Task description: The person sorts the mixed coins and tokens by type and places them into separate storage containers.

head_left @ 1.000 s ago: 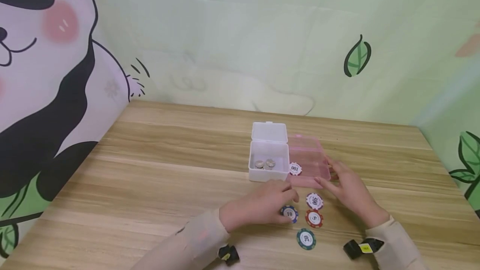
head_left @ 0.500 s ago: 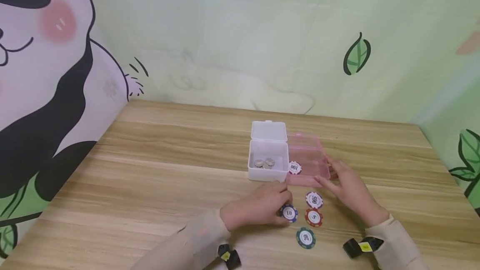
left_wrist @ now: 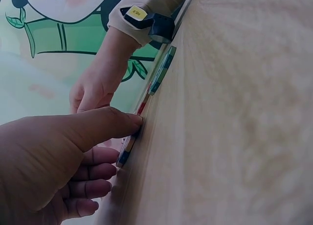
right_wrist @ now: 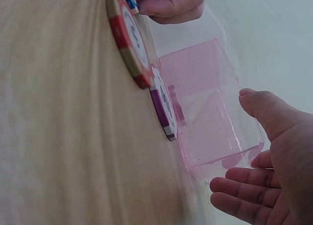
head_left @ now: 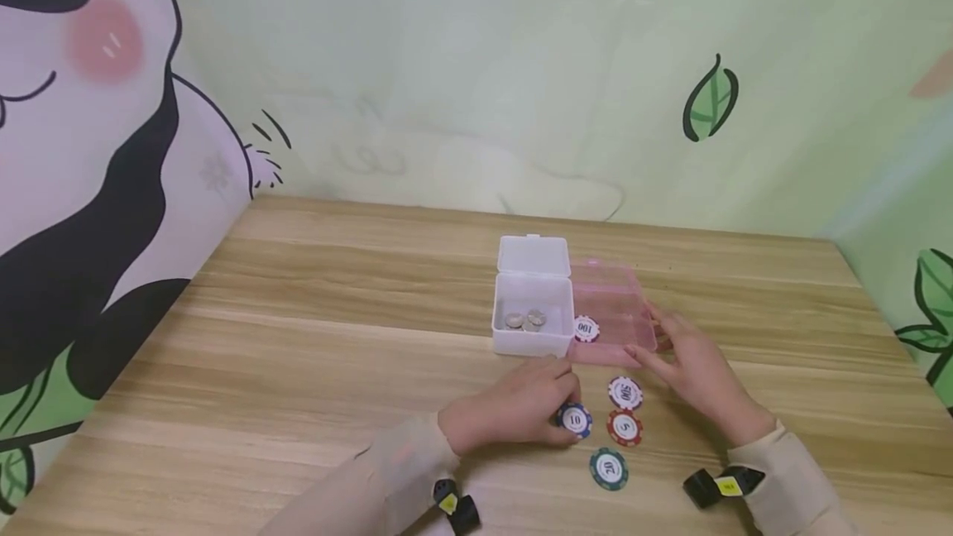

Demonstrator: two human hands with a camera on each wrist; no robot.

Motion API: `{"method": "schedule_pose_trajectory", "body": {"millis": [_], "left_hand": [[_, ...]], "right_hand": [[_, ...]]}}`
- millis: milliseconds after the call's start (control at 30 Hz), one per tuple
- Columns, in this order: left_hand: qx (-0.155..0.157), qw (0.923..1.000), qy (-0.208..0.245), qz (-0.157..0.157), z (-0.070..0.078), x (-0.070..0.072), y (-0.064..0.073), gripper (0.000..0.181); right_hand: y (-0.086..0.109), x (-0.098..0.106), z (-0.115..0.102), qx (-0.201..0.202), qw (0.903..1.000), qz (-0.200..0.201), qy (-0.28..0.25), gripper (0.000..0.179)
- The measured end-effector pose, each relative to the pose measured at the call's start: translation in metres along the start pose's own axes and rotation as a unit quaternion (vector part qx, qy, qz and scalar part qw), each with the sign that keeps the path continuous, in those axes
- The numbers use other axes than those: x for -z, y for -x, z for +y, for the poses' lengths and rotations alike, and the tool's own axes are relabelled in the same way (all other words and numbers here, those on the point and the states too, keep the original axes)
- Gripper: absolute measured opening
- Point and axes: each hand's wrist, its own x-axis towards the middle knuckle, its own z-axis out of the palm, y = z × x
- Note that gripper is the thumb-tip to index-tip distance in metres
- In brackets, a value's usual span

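Blue 10 chip, face up, near open pink box.

Left grip pinching, right grip loosely spread

Blue chip cut by right wrist view's top. Markings on silvery discs unreadable.

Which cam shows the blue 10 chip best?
Head. The blue 10 chip shows its face there, with the number readable. Left wrist shows only its edge, partly hidden by the left hand. Right wrist catches just a slice of it, cut off by the top of the picture, beside that hand's fingertips.
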Motion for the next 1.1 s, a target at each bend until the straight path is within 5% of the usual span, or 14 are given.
{"method": "schedule_pose_trajectory", "body": {"millis": [600, 1100], "left_hand": [[-0.001, 1.0, 0.003, 0.007, 0.002, 0.006, -0.001, 0.033], [-0.002, 0.9987, -0.025, 0.044, 0.005, 0.027, -0.006, 0.034]], "right_hand": [[0.0, 0.001, 0.001, -0.01, 0.9999, -0.009, 0.003, 0.076], [0.0, 0.0, 0.001, -0.005, 1.0, -0.002, 0.0, 0.074]]}}
